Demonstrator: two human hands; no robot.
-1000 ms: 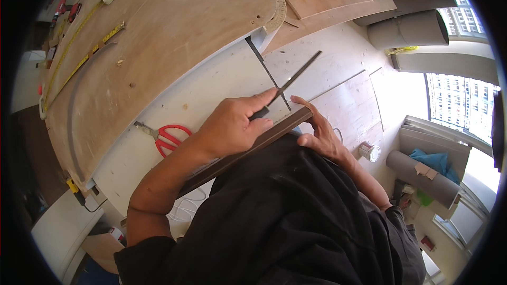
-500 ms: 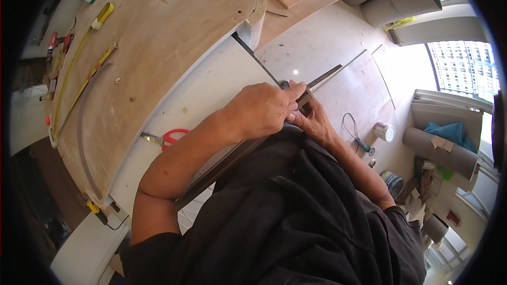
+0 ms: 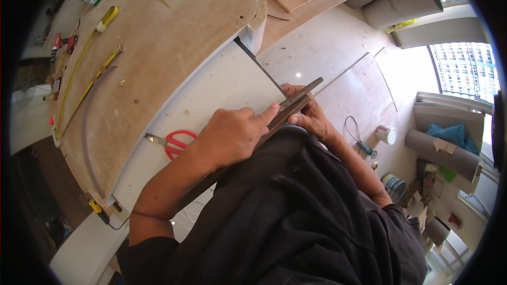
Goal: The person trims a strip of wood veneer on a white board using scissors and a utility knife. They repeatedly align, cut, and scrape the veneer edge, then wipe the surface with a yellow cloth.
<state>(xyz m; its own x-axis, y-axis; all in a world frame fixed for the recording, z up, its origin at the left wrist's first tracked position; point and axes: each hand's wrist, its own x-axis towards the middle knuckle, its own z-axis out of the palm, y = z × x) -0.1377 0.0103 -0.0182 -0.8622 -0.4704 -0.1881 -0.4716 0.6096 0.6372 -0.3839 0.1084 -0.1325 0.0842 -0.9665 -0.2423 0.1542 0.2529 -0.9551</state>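
Note:
A long dark brown strip (image 3: 280,119) runs slantwise along the near edge of a white board (image 3: 222,87), close against my dark shirt. On top of its far end lies a second narrow dark piece (image 3: 311,85), its tip sticking out; I cannot make out its kind. My left hand (image 3: 232,134) is closed at the strip, its index finger stretched along the dark piece. My right hand (image 3: 316,119) wraps the far end from the right, thumb on the near side and fingertips on the far side. Red-handled scissors (image 3: 178,143) rest on the white board beside my left forearm.
Beyond the white board is a curved wooden panel (image 3: 163,37) bearing a yellow tape measure (image 3: 108,19) and a thin curved strip (image 3: 87,126). On the floor to the right are a can (image 3: 386,134), a blue corded tool (image 3: 365,148) and rolled grey sheets (image 3: 441,153).
My left hand has slid back toward the near left, away from my right hand. The narrow piece's tip has drawn back the same way, and more of the scissors shows.

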